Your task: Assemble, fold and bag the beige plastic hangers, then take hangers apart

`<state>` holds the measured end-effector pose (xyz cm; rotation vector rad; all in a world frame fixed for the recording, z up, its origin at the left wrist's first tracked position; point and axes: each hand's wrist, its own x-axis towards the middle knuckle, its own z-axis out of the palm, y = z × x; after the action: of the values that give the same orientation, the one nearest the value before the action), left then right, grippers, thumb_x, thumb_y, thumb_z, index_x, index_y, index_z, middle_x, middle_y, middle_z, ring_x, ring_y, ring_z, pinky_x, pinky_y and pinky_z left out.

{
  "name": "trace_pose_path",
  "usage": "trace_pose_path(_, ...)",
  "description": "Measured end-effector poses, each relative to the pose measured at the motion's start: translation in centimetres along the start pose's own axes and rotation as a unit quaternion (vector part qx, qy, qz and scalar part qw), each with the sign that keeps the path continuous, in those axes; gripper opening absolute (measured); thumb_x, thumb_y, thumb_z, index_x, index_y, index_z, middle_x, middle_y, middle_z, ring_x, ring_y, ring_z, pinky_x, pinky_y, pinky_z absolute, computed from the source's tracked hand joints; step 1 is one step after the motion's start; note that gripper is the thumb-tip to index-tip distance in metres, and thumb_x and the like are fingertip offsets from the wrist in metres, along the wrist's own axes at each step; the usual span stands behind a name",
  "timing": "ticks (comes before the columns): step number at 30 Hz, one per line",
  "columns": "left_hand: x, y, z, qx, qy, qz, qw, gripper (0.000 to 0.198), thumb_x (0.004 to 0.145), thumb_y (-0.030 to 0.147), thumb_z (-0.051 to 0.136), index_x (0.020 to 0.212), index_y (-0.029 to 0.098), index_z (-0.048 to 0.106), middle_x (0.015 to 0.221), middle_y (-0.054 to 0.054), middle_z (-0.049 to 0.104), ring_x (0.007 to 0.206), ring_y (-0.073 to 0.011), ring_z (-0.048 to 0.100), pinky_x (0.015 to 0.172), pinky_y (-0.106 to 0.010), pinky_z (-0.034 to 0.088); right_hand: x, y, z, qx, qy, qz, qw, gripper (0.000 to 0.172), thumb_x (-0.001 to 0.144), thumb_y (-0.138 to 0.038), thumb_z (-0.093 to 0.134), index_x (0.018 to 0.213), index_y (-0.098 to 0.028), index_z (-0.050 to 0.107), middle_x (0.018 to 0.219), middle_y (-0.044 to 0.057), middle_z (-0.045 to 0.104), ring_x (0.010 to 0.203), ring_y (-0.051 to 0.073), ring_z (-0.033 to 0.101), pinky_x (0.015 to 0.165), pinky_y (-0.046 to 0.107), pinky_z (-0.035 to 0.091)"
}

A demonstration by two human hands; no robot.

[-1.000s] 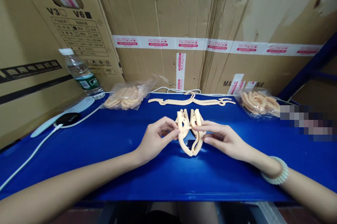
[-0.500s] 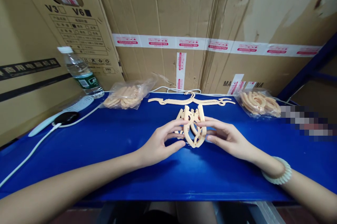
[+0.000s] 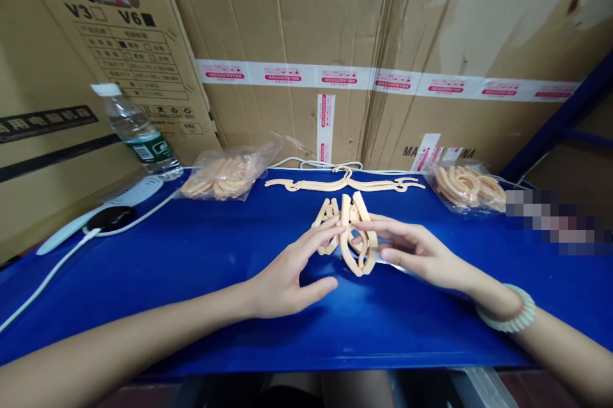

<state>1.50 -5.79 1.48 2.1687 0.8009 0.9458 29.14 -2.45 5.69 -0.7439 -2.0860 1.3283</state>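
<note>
A cream folding hanger [image 3: 368,261], its arms folded down into a loop, stands at the middle of the blue table between my hands. My right hand [image 3: 421,255] holds its right arm, with fingers across it and the thumb against its side. My left hand [image 3: 292,274] is open, its fingers stretched out to the hanger's left arm and the thumb well apart. Just behind my left fingertips is a second folded hanger [image 3: 317,219], partly hidden by them. Farther back, an unfolded cream hanger [image 3: 316,186] lies flat with its hook toward the cardboard.
Clear bags of cream hangers lie at the back left [image 3: 223,178] and back right [image 3: 460,184]. On the left are a water bottle [image 3: 143,140], a pale blue handled item [image 3: 129,194] and a black disc [image 3: 110,219] with a white cable. Cardboard boxes [image 3: 287,31] wall the back.
My left thumb has moved away from the folded hanger, and the left hand has opened. The hanger has shifted slightly right and toward me, apart from the second folded hanger. The view has shifted a little.
</note>
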Motion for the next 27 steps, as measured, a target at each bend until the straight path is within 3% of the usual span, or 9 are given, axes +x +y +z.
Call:
trace_pose_path(3,-0.2,0.0,-0.2,-0.020,0.038,-0.007,0.999,0.067,0.089,0.019,0.065,0.151,0.028,0.039,0.167,-0.014,0.022,0.151,-0.0368,0.029,0.115,-0.054,0.042,-0.3,0.0,-1.8,-0.009,0.068,0.016,0.998,0.052,0.089,-0.040,0.073,0.139,-0.028,0.061,0.146,0.011,0.058,0.131,0.030,0.058,0.109,0.049,0.049)
trace_pose_path(7,-0.3,-0.1,-0.4,-0.047,0.079,-0.016,0.996,0.058,0.090,0.017,0.062,0.144,0.031,0.045,0.165,-0.011,0.027,0.147,-0.0325,0.038,0.109,-0.046,0.051,-0.7,0.8,-5.1,-0.087,0.139,0.042,0.986,0.053,0.085,-0.043,0.075,0.134,-0.026,0.065,0.141,0.011,0.062,0.124,0.030,0.063,0.105,0.051,0.053)
trace_pose_path(11,-0.2,-0.2,-0.6,-0.033,0.085,-0.016,0.996,0.056,0.091,0.016,0.061,0.143,0.031,0.045,0.161,-0.010,0.033,0.144,-0.0297,0.041,0.108,-0.042,0.051,-0.9,2.2,-7.1,-0.187,0.100,0.058,0.976,0.053,0.086,-0.047,0.073,0.134,-0.026,0.064,0.141,0.011,0.062,0.131,0.032,0.057,0.109,0.053,0.048)
trace_pose_path(14,-0.3,-0.2,-0.7,0.019,0.080,-0.001,0.997,0.057,0.091,0.017,0.060,0.144,0.030,0.044,0.159,-0.011,0.036,0.146,-0.0296,0.039,0.113,-0.045,0.047,-1.0,2.8,-7.3,-0.277,0.048,0.068,0.957,0.065,0.085,-0.050,0.071,0.143,-0.026,0.056,0.145,0.012,0.056,0.130,0.032,0.056,0.106,0.051,0.050)
trace_pose_path(19,-0.5,-0.7,-0.6,0.123,0.027,0.023,0.992,0.057,0.091,0.022,0.061,0.145,0.027,0.044,0.159,-0.013,0.038,0.148,-0.0319,0.035,0.122,-0.053,0.031,-1.1,2.7,-6.9,-0.412,-0.012,0.047,0.910,0.080,0.082,-0.056,0.072,0.152,-0.028,0.047,0.129,0.012,0.060,0.117,0.031,0.061,0.105,0.053,0.049)
trace_pose_path(27,-0.7,-0.8,-0.5,0.233,-0.134,0.002,0.963,0.071,0.095,0.050,0.059,0.158,0.032,0.030,0.167,-0.007,0.025,0.155,-0.0362,0.019,0.124,-0.062,0.015,-0.8,2.9,-6.2,-0.431,-0.023,0.036,0.901,0.078,0.085,-0.064,0.065,0.151,-0.027,0.048,0.125,0.014,0.055,0.117,0.033,0.055,0.106,0.057,0.044)
